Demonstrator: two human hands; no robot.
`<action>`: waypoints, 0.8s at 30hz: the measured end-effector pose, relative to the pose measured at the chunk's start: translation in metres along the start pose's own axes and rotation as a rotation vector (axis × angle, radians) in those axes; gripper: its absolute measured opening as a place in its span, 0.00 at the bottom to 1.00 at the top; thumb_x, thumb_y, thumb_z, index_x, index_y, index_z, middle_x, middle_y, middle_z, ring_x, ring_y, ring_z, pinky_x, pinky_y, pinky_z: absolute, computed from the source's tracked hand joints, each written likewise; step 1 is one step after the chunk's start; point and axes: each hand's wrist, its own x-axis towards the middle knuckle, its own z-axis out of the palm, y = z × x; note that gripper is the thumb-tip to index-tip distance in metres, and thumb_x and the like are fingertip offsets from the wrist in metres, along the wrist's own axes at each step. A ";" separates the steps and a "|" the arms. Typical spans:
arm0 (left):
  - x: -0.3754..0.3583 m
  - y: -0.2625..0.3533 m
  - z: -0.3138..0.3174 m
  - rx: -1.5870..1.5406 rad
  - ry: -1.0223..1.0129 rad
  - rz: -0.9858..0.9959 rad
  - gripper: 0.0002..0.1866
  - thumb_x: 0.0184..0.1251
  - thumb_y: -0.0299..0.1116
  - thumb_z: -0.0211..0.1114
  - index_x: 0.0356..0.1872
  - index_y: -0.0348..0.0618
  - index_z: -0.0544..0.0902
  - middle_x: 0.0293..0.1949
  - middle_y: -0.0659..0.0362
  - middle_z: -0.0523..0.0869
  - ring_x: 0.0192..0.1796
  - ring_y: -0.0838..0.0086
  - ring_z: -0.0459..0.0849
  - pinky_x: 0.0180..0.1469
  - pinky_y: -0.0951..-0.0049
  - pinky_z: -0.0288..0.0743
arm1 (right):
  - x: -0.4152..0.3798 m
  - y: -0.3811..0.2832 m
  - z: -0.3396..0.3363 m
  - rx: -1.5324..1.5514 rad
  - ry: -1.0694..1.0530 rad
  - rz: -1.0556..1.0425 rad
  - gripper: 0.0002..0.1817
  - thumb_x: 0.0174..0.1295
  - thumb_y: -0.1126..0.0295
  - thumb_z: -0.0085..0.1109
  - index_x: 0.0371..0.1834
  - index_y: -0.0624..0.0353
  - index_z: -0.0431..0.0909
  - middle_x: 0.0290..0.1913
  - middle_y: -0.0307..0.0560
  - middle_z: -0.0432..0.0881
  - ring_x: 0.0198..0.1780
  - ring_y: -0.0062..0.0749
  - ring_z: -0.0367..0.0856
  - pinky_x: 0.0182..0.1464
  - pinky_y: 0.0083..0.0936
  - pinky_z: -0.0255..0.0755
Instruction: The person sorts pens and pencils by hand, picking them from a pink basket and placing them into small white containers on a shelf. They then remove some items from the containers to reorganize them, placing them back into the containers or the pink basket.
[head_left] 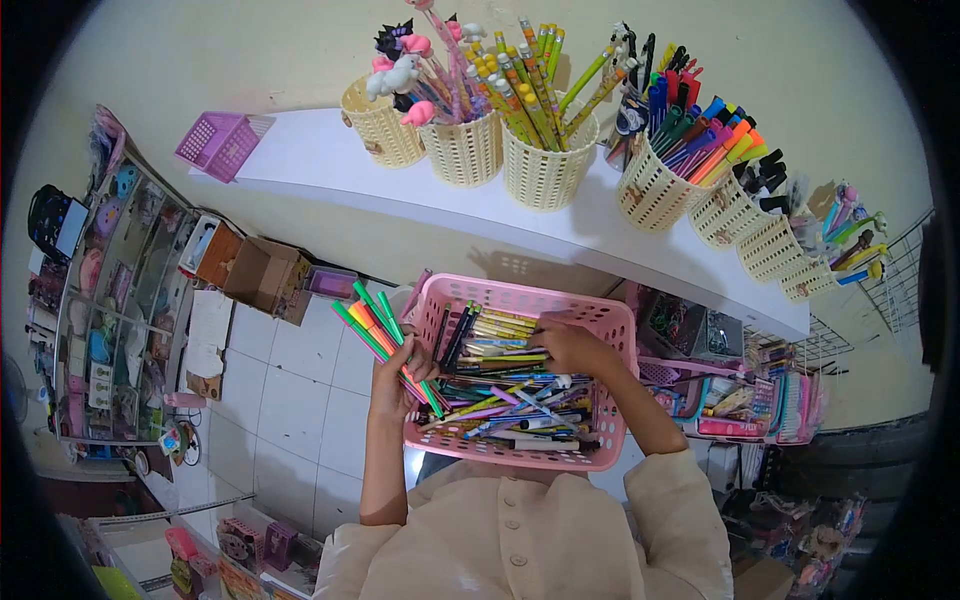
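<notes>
Head view, looking down. Landmark: pink basket (610, 330), held close against the person's chest, below the front edge of the white shelf (330, 165). The basket is full of loose pens and pencils (510, 395) lying mostly crosswise. Left hand (395, 375) is at the basket's left wall, fingers closed around a bundle of coloured markers (372, 325); the bundle fans up and to the left, outside the basket, with its lower ends overlapping the rim. Right hand (570, 345) is inside the basket, near its upper right corner, fingers curled down onto the pens there; whether it actually pinches one cannot be told. The two hands are well apart, with the basket's contents between them. Above the basket, on the shelf: a row of cream woven cups (545, 165) packed upright with pencils and markers, and a small purple basket (222, 143) at the shelf's far left end. Left of the pink basket, on the tiled floor: cardboard boxes (262, 272) beside a glass display case (110, 300).
</notes>
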 end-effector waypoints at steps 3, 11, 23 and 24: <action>0.000 0.000 0.000 0.031 0.027 -0.010 0.07 0.57 0.30 0.52 0.37 0.44 0.69 0.13 0.66 0.62 0.13 0.82 0.59 0.17 0.81 0.54 | 0.002 0.015 -0.005 0.114 -0.095 -0.108 0.13 0.38 0.76 0.52 0.31 0.60 0.76 0.31 0.51 0.73 0.34 0.42 0.74 0.38 0.33 0.67; 0.000 -0.001 -0.001 0.007 0.013 -0.001 0.07 0.57 0.29 0.52 0.37 0.44 0.69 0.12 0.65 0.63 0.13 0.81 0.59 0.17 0.81 0.54 | -0.003 0.014 -0.019 0.059 0.139 -0.094 0.09 0.39 0.77 0.51 0.26 0.60 0.77 0.24 0.50 0.76 0.29 0.40 0.74 0.35 0.32 0.67; 0.000 0.000 0.004 0.095 0.015 -0.015 0.06 0.60 0.31 0.47 0.37 0.45 0.68 0.12 0.68 0.57 0.12 0.85 0.55 0.19 0.82 0.52 | -0.002 0.001 -0.015 0.081 0.205 -0.002 0.14 0.41 0.80 0.49 0.34 0.61 0.75 0.31 0.53 0.77 0.34 0.42 0.75 0.37 0.32 0.68; 0.000 0.000 0.004 0.085 0.008 -0.011 0.06 0.60 0.31 0.47 0.36 0.45 0.68 0.12 0.68 0.57 0.12 0.85 0.55 0.19 0.82 0.53 | -0.004 -0.003 -0.024 0.126 0.171 -0.021 0.13 0.41 0.80 0.49 0.33 0.62 0.75 0.32 0.53 0.77 0.35 0.42 0.76 0.38 0.32 0.68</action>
